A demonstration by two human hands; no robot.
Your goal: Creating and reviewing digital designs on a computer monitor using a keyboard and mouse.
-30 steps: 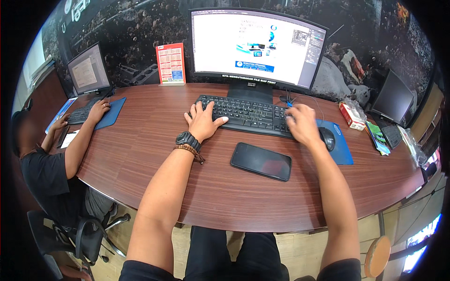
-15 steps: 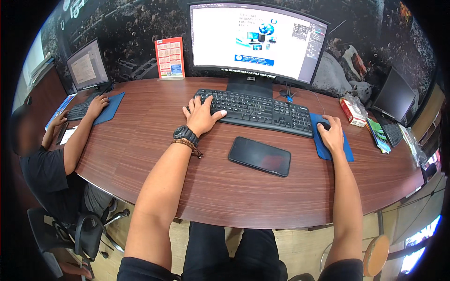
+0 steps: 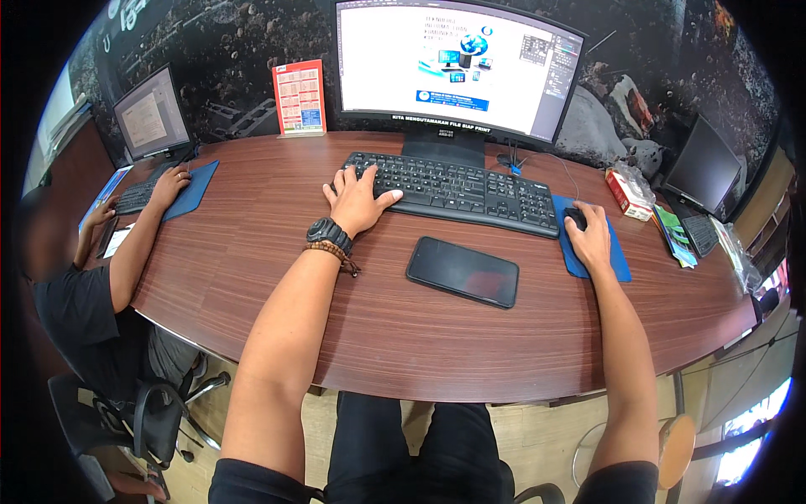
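Observation:
My left hand (image 3: 357,206) rests over the left end of a black keyboard (image 3: 478,197), its fingers spread on the keys and the thumb stretched out along the near edge. A black watch (image 3: 323,233) and a beaded bracelet (image 3: 336,250) circle that wrist. Over on the right, my right hand (image 3: 591,239) is curled around a black computer mouse (image 3: 576,219), which it partly hides. The mouse sits on a blue mouse pad (image 3: 617,262). Between my forearms, just in front of the keyboard, lies a black smartphone (image 3: 463,273) with a dark screen.
A curved monitor (image 3: 378,71) showing a graphic layout stands behind the keyboard, beside a red desk calendar (image 3: 300,98). At the left a co-worker (image 3: 80,311) uses another keyboard (image 3: 138,195). A red-and-white box (image 3: 628,195) and a second dark monitor (image 3: 703,164) stand right.
The view has shifted a little, so the desk and its things sit slightly higher in the picture. My hands stay at the keyboard and the mouse.

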